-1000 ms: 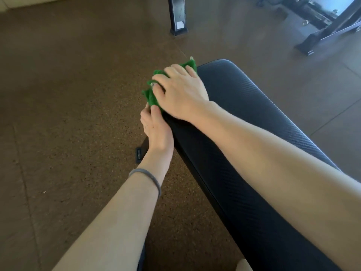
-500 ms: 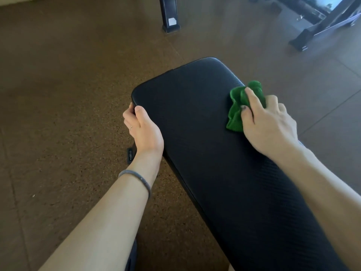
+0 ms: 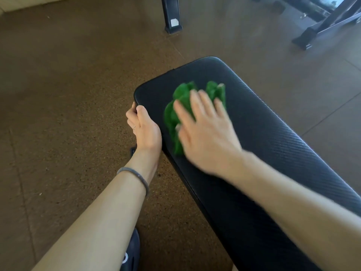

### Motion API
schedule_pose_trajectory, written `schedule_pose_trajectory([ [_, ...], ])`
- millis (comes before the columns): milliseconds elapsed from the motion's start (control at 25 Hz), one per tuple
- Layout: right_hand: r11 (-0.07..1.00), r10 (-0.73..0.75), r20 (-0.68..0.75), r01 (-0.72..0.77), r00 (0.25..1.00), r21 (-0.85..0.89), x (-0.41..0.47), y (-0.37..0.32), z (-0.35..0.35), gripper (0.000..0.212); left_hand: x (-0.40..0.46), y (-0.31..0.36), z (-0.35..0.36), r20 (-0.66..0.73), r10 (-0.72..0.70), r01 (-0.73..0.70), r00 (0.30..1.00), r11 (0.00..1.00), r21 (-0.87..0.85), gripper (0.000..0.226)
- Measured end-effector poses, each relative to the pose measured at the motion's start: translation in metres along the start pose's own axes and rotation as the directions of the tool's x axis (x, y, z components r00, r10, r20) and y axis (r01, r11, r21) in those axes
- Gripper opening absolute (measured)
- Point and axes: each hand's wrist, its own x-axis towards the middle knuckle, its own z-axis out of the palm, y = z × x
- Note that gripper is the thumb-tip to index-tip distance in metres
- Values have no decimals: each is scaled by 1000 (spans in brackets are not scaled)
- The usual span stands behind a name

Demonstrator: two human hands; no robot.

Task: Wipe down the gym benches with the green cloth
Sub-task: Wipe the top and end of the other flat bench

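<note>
Hands (image 3: 205,133) (image 3: 143,128), two; one cloth (image 3: 179,100), one bench (image 3: 273,137)

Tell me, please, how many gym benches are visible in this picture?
1. The black bench runs from centre to lower right, under the green cloth. Frames at the top edge are cut off, so others may be hidden.

The black textured padded bench top (image 3: 273,145) lay bare from its middle toward five o'clock, giving open room for a sweep there. Its near-left part was taken by the crumpled green cloth (image 3: 181,98) under the right hand (image 3: 205,133), and the left hand (image 3: 143,128) gripped the nine o'clock edge. A black steel post (image 3: 172,14) stood at twelve o'clock and a black frame foot (image 3: 304,39) at two, both well apart on brown speckled floor (image 3: 68,85).
</note>
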Motion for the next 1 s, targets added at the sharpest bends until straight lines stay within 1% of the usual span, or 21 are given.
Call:
schedule_pose_trajectory([
  [40, 994, -103, 14, 102, 995, 24, -12, -10, 0, 61, 2, 0, -1, 11, -16, 16, 1000, 1000, -16, 26],
  [120, 964, -262, 24, 260, 965, 52, 10, -15, -4, 58, 2, 1, -4, 36, -36, 37, 999, 999, -20, 30],
  [200, 935, -356, 36, 355, 934, 24, 59, -18, -4, 55, 3, 5, -4, 31, -48, 48, 998, 999, 1, 36],
  [240, 933, -359, 58, 358, 931, 27, 85, -18, -2, 54, 2, 7, -4, 25, -52, 52, 998, 998, 20, 39],
  [280, 948, -319, 77, 316, 945, 44, 108, -14, -2, 54, -1, 8, -3, 23, -52, 51, 998, 998, 39, 39],
  [320, 972, -234, 90, 230, 968, 51, 126, -5, -2, 53, -4, 9, -2, 27, -47, 46, 999, 998, 51, 37],
  [400, 999, -6, 82, 2, 997, 48, 142, 26, 0, 53, -9, 11, -2, 41, -42, 39, 998, 998, 55, 25],
  [480, 979, 183, 65, -188, 981, 77, 132, 57, 0, 52, -9, 10, -3, 47, -20, 17, 999, 998, 62, 17],
  [520, 963, 249, 70, -255, 966, 86, 117, 68, 1, 52, -9, 9, -4, 48, -15, 13, 999, 998, 60, 18],
  [600, 938, 331, 67, -336, 941, 87, 78, 75, 2, 53, -9, 9, -7, 71, -8, 3, 997, 997, 71, 26],
  [640, 935, 341, 41, -344, 939, 87, 57, 72, 3, 53, -9, 9, -8, 98, -5, -2, 995, 997, 72, 30],
  [760, 950, 309, -63, -304, 949, 72, -3, 48, 3, 52, -15, 13, -21, 216, -28, 10, 976, 996, 84, 41],
  [880, 955, 294, -70, -291, 953, 52, -52, 15, 0, 51, -34, 17, -38, 306, -71, -2, 949, 973, 230, 50],
  [1000, 974, 225, -98, -227, 969, -14, -90, -26, -3, 47, -53, 17, -64, 364, -107, -50, 925, 917, 395, 54],
])
